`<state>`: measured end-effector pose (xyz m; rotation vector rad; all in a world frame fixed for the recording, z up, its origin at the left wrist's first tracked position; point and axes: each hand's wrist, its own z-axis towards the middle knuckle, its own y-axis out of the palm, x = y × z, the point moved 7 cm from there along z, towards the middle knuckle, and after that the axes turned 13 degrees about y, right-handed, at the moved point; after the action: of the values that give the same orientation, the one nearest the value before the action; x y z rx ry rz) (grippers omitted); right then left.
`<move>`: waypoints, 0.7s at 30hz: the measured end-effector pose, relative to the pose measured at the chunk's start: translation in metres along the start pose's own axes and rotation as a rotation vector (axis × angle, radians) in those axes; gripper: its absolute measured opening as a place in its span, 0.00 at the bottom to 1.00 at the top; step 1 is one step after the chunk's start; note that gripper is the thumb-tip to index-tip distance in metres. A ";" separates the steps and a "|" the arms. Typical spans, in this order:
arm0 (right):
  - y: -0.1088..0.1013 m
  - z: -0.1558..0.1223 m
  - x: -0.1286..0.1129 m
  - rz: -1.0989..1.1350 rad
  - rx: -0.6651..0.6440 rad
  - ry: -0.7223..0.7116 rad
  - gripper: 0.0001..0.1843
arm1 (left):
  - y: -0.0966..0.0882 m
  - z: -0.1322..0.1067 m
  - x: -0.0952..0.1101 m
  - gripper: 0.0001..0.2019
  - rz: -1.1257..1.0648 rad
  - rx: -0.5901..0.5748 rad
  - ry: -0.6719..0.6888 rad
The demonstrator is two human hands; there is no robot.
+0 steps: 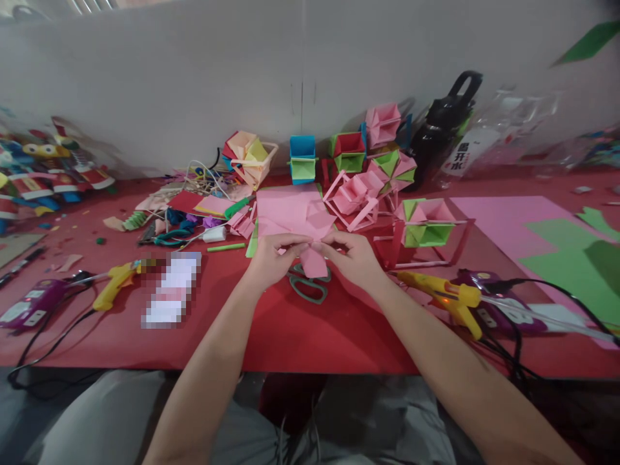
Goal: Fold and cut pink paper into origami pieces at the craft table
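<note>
Between the fingertips of my left hand (275, 259) and my right hand (349, 259) is a small piece of pink paper (314, 263), pinched at its upper edge and hanging down. Both hands are closed on it, close together over the middle of the table. Just below the paper lie grey-green scissors (310, 290), their handles showing and their blades hidden. Behind my hands, larger pink paper sheets (278, 210) rest over a sliver of green paper.
Yellow glue guns lie at left (116, 284) and right (445, 297), with trailing cords. Folded-paper wheel models (426, 226) stand behind and right. A pixelated bright rectangle (172, 287) lies left. A black bottle (440, 129) stands by the wall (194, 84).
</note>
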<state>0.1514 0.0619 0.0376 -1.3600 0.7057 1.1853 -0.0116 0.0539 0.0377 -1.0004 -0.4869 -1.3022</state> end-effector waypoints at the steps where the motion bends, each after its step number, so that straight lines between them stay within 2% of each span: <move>1: 0.000 0.000 0.000 0.003 -0.001 -0.002 0.20 | 0.000 0.000 0.000 0.09 -0.005 -0.004 0.002; 12: 0.000 0.001 0.002 0.057 0.000 -0.003 0.16 | -0.001 -0.001 -0.001 0.08 0.027 0.006 0.033; 21: 0.001 0.002 0.003 0.076 -0.015 -0.050 0.11 | 0.002 -0.003 -0.007 0.09 0.043 -0.063 -0.009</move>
<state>0.1507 0.0644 0.0351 -1.3217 0.7196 1.2826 -0.0123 0.0554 0.0303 -1.0635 -0.4311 -1.2818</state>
